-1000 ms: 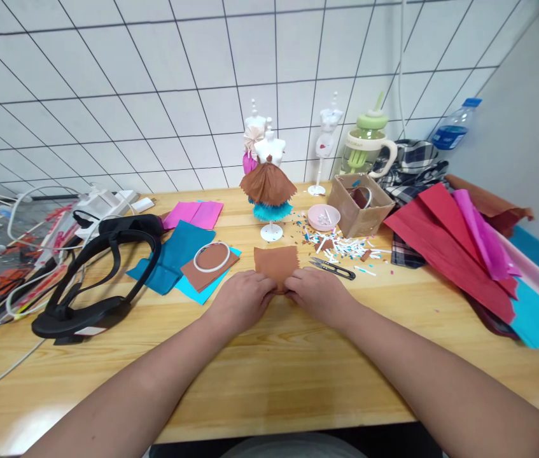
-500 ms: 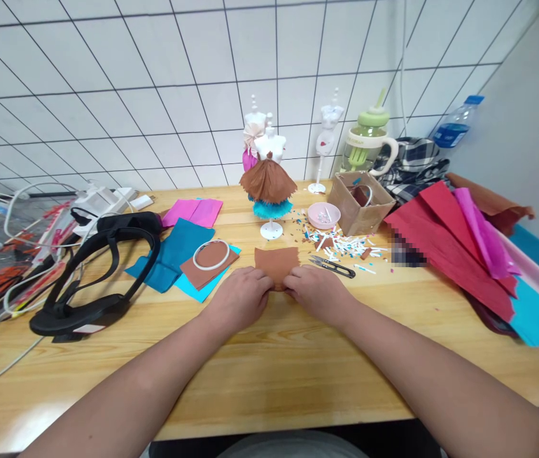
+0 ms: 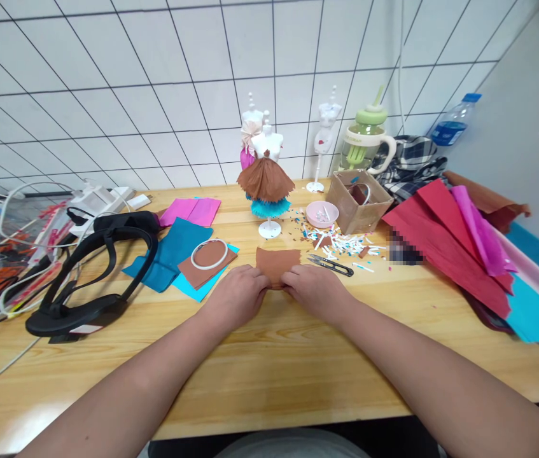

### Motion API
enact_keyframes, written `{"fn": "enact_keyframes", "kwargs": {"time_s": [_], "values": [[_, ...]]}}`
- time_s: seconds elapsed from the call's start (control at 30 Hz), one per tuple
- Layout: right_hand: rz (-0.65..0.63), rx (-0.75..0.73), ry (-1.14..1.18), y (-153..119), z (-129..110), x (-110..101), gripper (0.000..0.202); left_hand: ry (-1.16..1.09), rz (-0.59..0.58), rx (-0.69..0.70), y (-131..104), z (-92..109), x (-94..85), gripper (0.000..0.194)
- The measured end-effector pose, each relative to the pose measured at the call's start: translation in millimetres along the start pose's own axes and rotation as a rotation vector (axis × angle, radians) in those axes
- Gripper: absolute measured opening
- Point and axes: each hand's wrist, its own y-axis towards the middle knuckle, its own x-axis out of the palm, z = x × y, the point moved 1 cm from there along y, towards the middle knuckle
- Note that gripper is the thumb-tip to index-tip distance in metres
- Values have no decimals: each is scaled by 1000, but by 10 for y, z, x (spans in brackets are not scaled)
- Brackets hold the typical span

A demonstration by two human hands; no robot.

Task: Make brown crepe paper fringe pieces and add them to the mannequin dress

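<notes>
Tbl edge [image 3: 273, 424] apart, hands [image 3: 239, 292] on brn sheet [image 3: 277, 263]

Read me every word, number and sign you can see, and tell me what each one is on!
None can be read for sure.
Green-lidded cup: small lettering on its side, too small and blurred to read.
Blue-capped bottle: pale marks on its blue label, too small and blurred to read.
</notes>
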Motion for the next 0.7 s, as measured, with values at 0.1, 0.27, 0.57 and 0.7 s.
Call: {"fn": "enact_keyframes", "kwargs": {"time_s": [0.1, 0.27, 0.57, 0.7], "values": [[-1, -7, 5, 1, -1, -13, 20, 11, 1, -13, 4, -21, 16, 23], [15, -20, -23, 0, -2, -36, 18, 33, 15, 4, 8, -10, -3, 23], [-4, 22, -5, -9, -2, -24, 22, 40, 7, -15, 11, -43, 46, 22], [19, 1, -20, -13, -11, -50, 23, 25, 10, 10, 14, -35, 40, 24]]}}
